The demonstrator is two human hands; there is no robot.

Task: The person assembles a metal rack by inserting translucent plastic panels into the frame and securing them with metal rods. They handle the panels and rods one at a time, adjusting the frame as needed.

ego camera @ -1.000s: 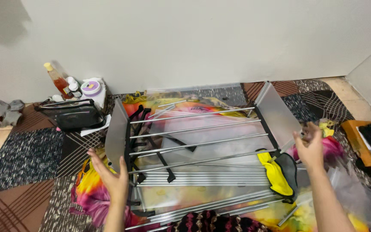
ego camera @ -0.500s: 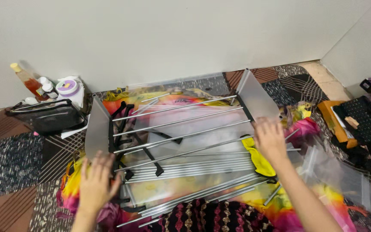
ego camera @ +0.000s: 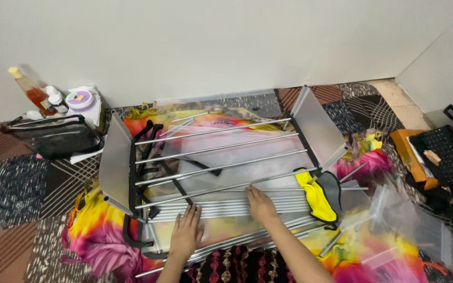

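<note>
A partly built rack lies on the floor: two frosted grey side panels, the left panel [ego camera: 115, 165] and the right panel [ego camera: 318, 126], joined by several silver rods [ego camera: 221, 142]. In front of it lies a bundle of loose silver rods [ego camera: 221, 208] on a clear sheet. My left hand [ego camera: 187, 233] rests flat on those loose rods, fingers spread. My right hand [ego camera: 261, 204] lies palm down on the same bundle, a little to the right. Neither hand grips anything that I can see.
A black bag [ego camera: 53, 137] and several bottles and jars [ego camera: 48, 97] stand at the back left by the wall. A yellow and grey cloth [ego camera: 321, 198] lies right of the rods. Clear plastic sheets [ego camera: 405, 220], a black basket [ego camera: 444, 157] and an orange box [ego camera: 406, 149] sit at right. Colourful fabric [ego camera: 95, 230] covers the floor.
Both hands left the rack's side panels and came together onto the loose rods in front. The view shifted slightly.
</note>
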